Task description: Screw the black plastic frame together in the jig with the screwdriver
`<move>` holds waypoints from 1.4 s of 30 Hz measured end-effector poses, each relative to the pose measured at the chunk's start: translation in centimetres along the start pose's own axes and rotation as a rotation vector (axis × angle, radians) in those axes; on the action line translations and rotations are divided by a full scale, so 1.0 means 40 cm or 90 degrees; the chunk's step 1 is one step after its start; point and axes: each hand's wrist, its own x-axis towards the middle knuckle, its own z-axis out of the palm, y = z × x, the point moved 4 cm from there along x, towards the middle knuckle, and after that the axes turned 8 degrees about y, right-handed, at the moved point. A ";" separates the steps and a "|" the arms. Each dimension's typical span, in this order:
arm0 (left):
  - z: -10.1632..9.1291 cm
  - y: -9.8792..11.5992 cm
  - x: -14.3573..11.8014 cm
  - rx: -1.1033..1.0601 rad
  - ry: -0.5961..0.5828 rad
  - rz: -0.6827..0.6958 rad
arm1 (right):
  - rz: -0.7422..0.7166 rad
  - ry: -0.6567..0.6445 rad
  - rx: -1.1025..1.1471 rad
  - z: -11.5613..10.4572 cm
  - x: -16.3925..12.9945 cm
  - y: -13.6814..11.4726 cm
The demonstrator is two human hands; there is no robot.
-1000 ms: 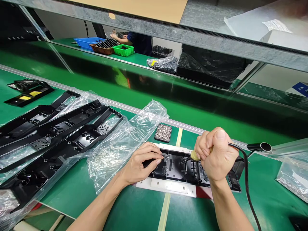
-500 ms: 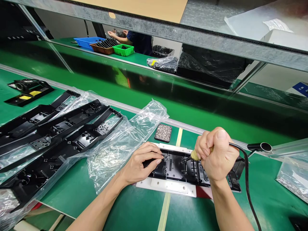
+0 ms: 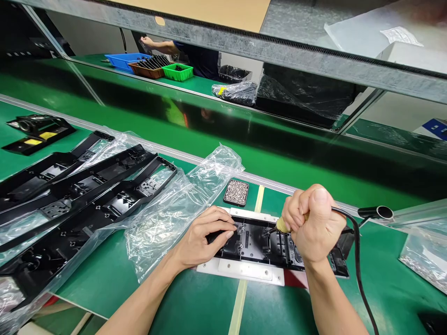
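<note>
My right hand (image 3: 316,225) is closed in a fist round the yellowish handle of a corded soldering iron (image 3: 282,226). The iron's tip points down into a long black plastic housing (image 3: 249,239), touching or close to a post inside it. This housing lies in a white fixture (image 3: 244,271) on the green bench. My left hand (image 3: 204,235) rests over the housing's left end, thumb and index fingertip close together in a pinch; whatever lies between them is hidden. Just behind the fixture is a small black square tray (image 3: 236,192) of tiny metal pieces.
More black housings (image 3: 87,223) lie on clear plastic bags (image 3: 167,218) at left. A metal tube holder (image 3: 380,213) stands right of the fixture, near a bag of small parts (image 3: 426,260). A shelf edge (image 3: 223,44) crosses above. Across the bench a co-worker's arm (image 3: 162,46) reaches over coloured bins (image 3: 178,72).
Both my hands and the soldering iron stay practically in place. Across the bench, the co-worker's arm has stretched out to the left and risen. The view has shifted very slightly.
</note>
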 end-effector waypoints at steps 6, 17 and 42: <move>0.000 -0.002 -0.002 0.005 -0.002 -0.001 | -0.005 0.001 -0.007 0.000 0.001 -0.002; 0.001 0.004 0.002 0.000 0.001 -0.003 | 0.006 0.003 0.007 -0.001 -0.001 0.003; 0.000 0.003 0.001 0.008 -0.002 -0.004 | -0.005 0.008 -0.012 -0.001 -0.003 0.001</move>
